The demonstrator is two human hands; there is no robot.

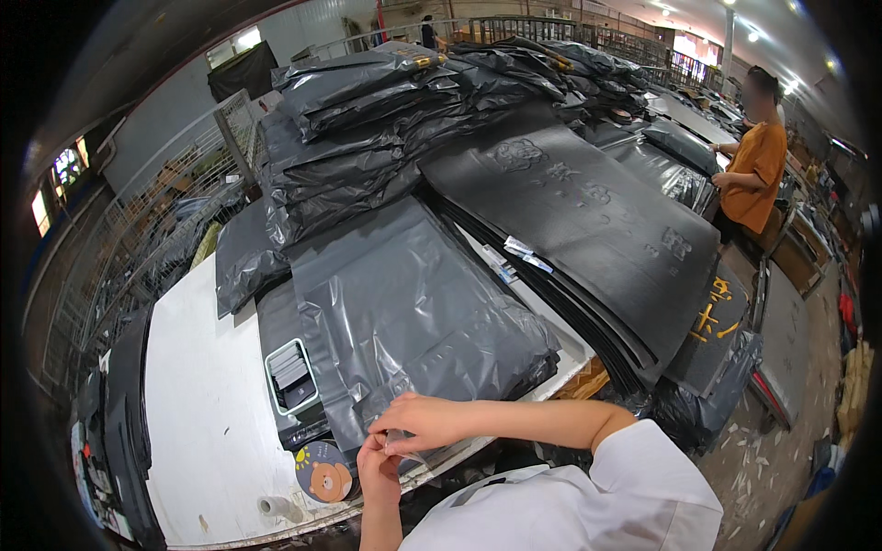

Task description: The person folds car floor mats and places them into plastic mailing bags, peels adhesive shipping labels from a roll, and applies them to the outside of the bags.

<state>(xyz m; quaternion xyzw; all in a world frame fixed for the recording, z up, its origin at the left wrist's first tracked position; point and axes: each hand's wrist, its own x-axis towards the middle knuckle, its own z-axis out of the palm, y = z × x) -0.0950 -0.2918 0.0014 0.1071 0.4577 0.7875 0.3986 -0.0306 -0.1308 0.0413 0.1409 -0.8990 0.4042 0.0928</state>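
Observation:
My left hand [376, 468] and my right hand [418, 422] meet at the near edge of a large grey plastic bag [395, 294], which lies flat on a stack at the table's front. Both hands have their fingers closed and drawn together, fingertips nearly touching. A small clear, shiny bit shows under my right palm; whether it is a loose piece or part of the bag I cannot tell. Just left of my left hand lies a rounded mat with a bear picture [329, 481]. Beyond it, a small pale-rimmed basket [270, 381] holds several dark packets.
Bagged bundles [358, 119] are piled high at the back. Black embossed mats [588, 220] are stacked on the right. A white roll [273, 505] rests on the white tabletop [197, 395]. A person in an orange shirt [763, 165] stands at the far right.

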